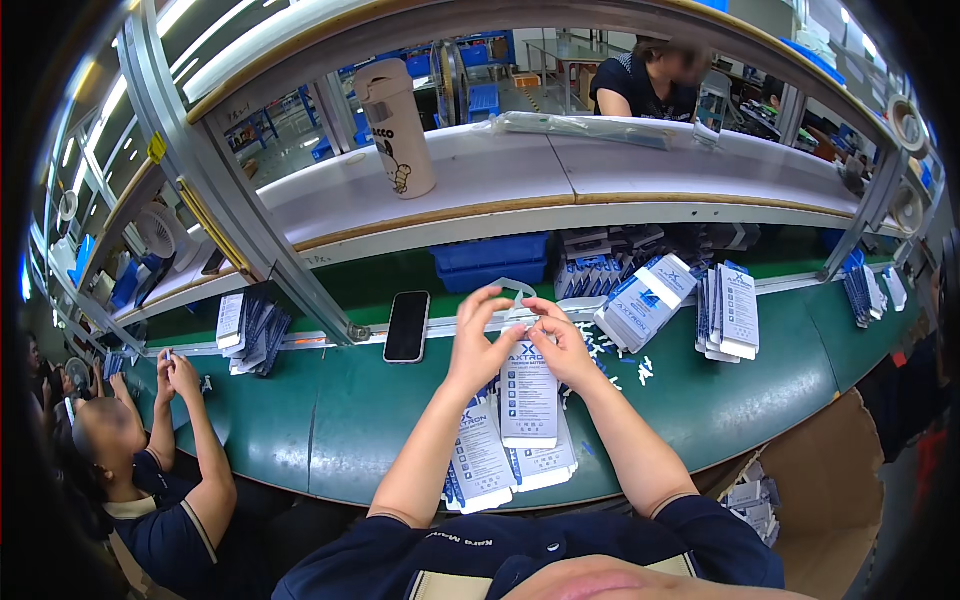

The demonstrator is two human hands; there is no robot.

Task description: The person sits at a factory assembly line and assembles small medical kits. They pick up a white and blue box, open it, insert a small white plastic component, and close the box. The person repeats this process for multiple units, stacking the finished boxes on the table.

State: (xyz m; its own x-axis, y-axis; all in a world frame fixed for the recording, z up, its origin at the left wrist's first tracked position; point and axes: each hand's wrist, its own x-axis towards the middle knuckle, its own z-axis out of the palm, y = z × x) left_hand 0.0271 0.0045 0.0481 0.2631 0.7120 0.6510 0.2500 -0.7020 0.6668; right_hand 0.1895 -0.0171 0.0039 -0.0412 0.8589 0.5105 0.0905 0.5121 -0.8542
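Observation:
A flat white cardboard box [530,400] with blue print stands tilted in front of me, its top end up. My left hand [478,340] and my right hand [562,348] are both closed at that top end, thumbs close together. Looped above the fingers is a clear plastic strip [515,287]; how it joins the box is hidden by my fingers. Under the held box lie piles of similar boxes [482,455]. Small white and blue pieces [643,372] are scattered on the green table beside my right hand.
A black phone [407,327] lies left of my hands. Stacked boxes stand at right [735,310] and left [245,325], with a blue bin [490,262] behind. A tumbler [398,130] stands on the shelf [500,165]. Co-workers sit at left [165,500] and opposite [650,85]. A carton [835,490] is lower right.

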